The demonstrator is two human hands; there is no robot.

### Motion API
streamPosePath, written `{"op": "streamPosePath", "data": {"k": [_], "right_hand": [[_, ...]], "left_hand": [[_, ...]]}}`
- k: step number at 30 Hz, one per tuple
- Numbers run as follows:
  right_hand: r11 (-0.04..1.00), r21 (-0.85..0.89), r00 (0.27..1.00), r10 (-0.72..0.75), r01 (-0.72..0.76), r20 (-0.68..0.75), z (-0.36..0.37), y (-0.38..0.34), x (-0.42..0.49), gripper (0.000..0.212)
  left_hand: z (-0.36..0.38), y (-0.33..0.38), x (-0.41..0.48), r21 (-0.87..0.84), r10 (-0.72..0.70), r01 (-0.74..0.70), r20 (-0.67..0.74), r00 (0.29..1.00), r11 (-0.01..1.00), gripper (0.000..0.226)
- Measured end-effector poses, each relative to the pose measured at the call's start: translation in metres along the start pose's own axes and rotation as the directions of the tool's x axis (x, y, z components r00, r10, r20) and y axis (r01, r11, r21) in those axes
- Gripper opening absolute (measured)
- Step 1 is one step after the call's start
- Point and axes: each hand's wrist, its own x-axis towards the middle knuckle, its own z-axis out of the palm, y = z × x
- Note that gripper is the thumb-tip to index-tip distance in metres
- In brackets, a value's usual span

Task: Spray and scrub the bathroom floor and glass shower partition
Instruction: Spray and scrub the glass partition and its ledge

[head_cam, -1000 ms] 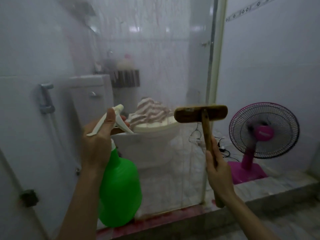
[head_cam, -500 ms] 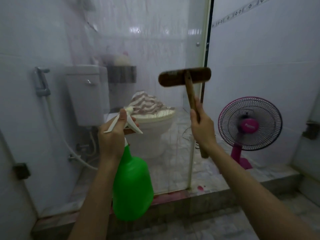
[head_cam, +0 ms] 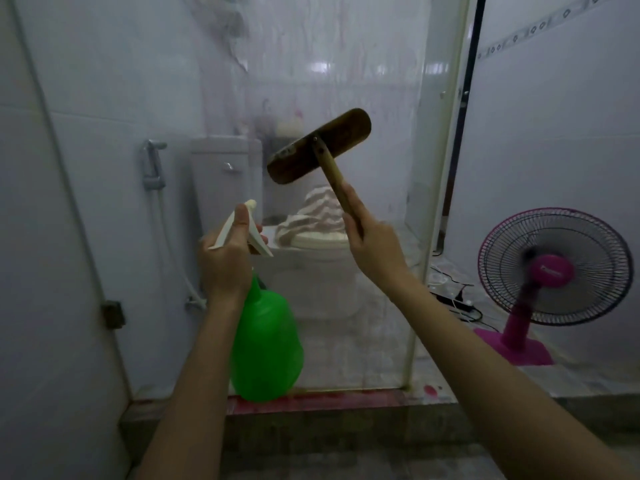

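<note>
**Room:** white-tiled bathroom. The floor (head_cam: pixel 346 459) is grey mottled stone. A raised step (head_cam: pixel 346 400) crosses it, stained red along the top.

**Glass** (head_cam: pixel 346 81)**:** one panel, upright on the step, streaked and hazy, with a pale post at its right edge.

**Behind the glass:**
- one toilet (head_cam: pixel 311 271)
- one striped towel (head_cam: pixel 318 209), heaped on the toilet seat
- one sprayer (head_cam: pixel 152 164) on the left wall
- one shelf (head_cam: pixel 268 146) beside the cistern, holding blurred items

**Right of the glass, on the raised level:**
- one pink fan (head_cam: pixel 550 268)
- one black power strip (head_cam: pixel 457 303) with cables, near the fan's base

**Hands:** two.
- The left hand (head_cam: pixel 225 261) is wrapped round the white trigger head of one green bottle (head_cam: pixel 266 348). The bottle hangs upright in front of the glass.
- The right hand (head_cam: pixel 374 251) clasps the wooden handle of one brush (head_cam: pixel 318 147). The brush head is tilted and raised before the glass at cistern height.

**Containers:** the bottle only. Its fill level cannot be told through the green wall.
</note>
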Motion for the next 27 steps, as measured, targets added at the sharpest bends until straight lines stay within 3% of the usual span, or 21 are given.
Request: {"op": "streamPosePath", "data": {"k": [3,6,9,12,18,24,27], "right_hand": [[0.998,-0.046,0.998,0.044,-0.042,0.047,0.012,0.011,-0.035,0.06],[0.995,-0.065,0.988,0.084,-0.076,0.131,0.017,-0.003,-0.068,0.062],[0.997,-0.049,0.995,-0.053,0.057,0.08,0.035,-0.056,0.003,0.055],[0.986,-0.05,0.983,-0.152,0.158,0.102,0.052,-0.107,0.061,0.051],[0.998,-0.01,0.987,-0.061,0.063,0.147,0.05,-0.074,-0.026,0.05],[0.979,-0.01,0.977,-0.201,0.203,0.074,0.095,-0.144,0.083,0.049],[0.989,0.017,0.987,-0.151,0.15,0.048,0.112,-0.127,0.046,0.051]], "left_hand": [[-0.024,0.011,0.009,0.028,0.018,-0.015,-0.125,0.992,0.999,0.039],[-0.057,0.018,0.027,-0.004,0.046,-0.047,-0.159,0.986,0.999,0.039],[-0.082,0.023,0.039,0.031,0.11,-0.107,-0.158,0.981,0.994,0.044],[-0.102,0.024,0.045,0.059,0.166,-0.157,-0.202,0.965,0.986,0.035],[-0.141,0.012,0.055,0.023,0.135,-0.133,-0.232,0.963,0.991,0.027],[-0.164,-0.004,0.061,0.058,0.138,-0.128,-0.24,0.961,0.99,0.031],[-0.178,-0.011,0.061,0.066,0.147,-0.135,-0.232,0.962,0.989,0.029]]}}
